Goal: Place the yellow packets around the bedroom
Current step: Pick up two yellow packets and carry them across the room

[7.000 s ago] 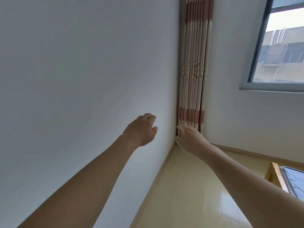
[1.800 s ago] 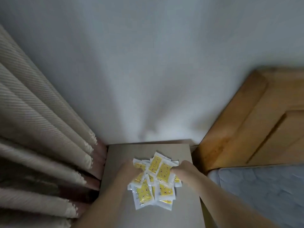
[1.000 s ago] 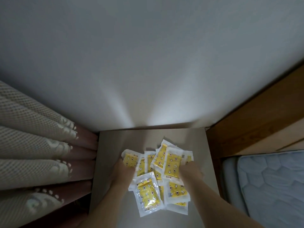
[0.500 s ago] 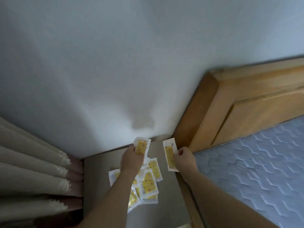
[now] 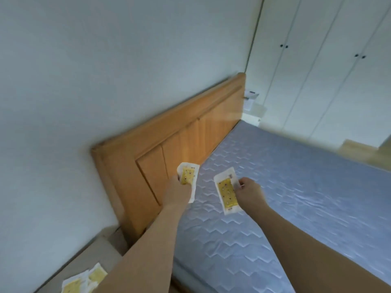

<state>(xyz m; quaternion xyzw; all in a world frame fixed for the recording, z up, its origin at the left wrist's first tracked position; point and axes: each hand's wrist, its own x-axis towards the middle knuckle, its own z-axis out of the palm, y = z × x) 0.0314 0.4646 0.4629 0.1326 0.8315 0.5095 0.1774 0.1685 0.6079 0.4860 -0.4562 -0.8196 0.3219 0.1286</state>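
Note:
My left hand [image 5: 176,192] grips a yellow packet with a clear white border [image 5: 188,175], held upright in front of the wooden headboard [image 5: 160,144]. My right hand [image 5: 249,193] pinches a second yellow packet [image 5: 227,192] by its right edge, above the grey-blue quilted mattress [image 5: 296,187]. Both hands are raised side by side, a short gap apart. The rest of the packets lie in a pile [image 5: 84,281] on the low grey stand [image 5: 93,254] at the bottom left, partly hidden by my left forearm.
A white wall [image 5: 84,70] runs behind the headboard. White wardrobe doors [image 5: 317,70] with small dark knobs stand beyond the far side of the bed. A white socket and small items [image 5: 251,100] sit in the corner past the headboard.
Each hand lifted one packet off the pile and carried it right, from over the stand to over the bed. My view swung right from the curtain corner to the bed and wardrobe.

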